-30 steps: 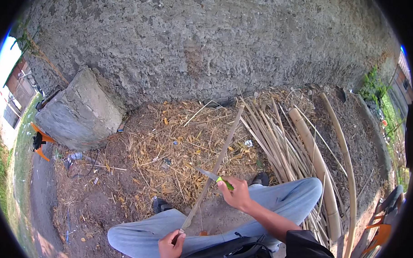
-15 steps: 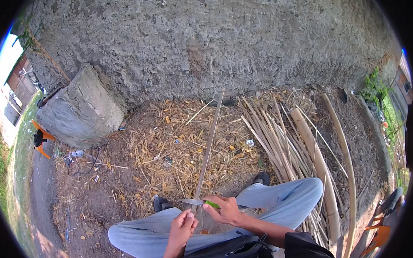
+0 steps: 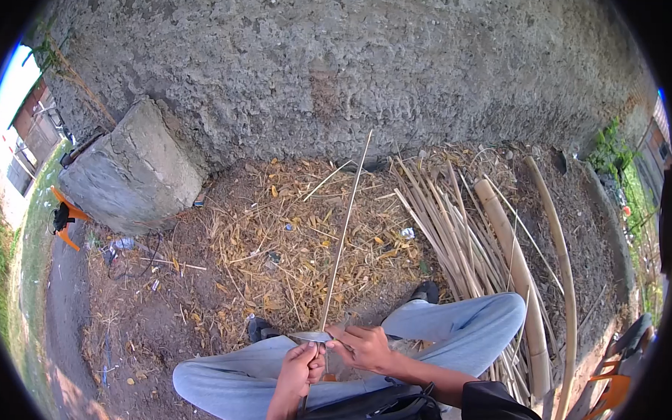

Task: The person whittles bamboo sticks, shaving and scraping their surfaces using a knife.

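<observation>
The bamboo strip has turned since a moment ago, showing me a narrower, paler face, and its far tip has shifted slightly toward the wall. Its long axis runs away from the person's lap, leaning a little right, over the littered ground. The left hand has its fingers closed around the near part; the right hand's fingers grip the knife, its blade crossing the strip just beyond the left thumb.
</observation>
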`<state>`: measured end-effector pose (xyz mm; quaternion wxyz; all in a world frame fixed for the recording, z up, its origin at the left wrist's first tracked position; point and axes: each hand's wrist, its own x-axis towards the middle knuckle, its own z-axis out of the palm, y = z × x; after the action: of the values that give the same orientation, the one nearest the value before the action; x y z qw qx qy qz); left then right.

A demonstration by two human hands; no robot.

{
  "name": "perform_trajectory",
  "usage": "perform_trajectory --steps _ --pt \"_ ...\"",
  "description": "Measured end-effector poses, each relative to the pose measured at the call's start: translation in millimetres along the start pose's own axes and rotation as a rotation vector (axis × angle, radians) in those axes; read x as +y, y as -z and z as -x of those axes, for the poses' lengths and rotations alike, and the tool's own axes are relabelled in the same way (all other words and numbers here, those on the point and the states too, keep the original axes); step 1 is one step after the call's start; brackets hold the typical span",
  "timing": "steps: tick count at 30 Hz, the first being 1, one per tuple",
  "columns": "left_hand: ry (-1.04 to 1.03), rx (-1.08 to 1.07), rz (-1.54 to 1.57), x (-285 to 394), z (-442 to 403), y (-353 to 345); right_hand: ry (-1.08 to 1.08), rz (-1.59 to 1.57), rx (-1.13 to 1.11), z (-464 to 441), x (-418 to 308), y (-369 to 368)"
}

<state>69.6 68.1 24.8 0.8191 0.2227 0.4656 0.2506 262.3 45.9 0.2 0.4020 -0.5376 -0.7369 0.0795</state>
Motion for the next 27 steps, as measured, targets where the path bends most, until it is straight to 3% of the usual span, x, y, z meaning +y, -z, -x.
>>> perform_trajectory --steps 9,20,23,25,27 --pt "0.028 -0.144 -0.041 -2 6 3 -0.056 0.064 0.164 -15 10 6" --pt "0.044 -0.096 -0.054 -5 20 2 -0.018 0.145 0.212 -22 26 10" --pt "0.101 -0.078 -0.099 -12 26 5 -0.088 0.155 0.241 -27 32 13" --pt "0.160 -0.058 -0.145 -19 32 9 -0.330 0.102 0.354 -39 60 22" --pt "0.169 -0.094 -0.208 -24 43 18 -0.334 0.128 0.372 -47 78 32"
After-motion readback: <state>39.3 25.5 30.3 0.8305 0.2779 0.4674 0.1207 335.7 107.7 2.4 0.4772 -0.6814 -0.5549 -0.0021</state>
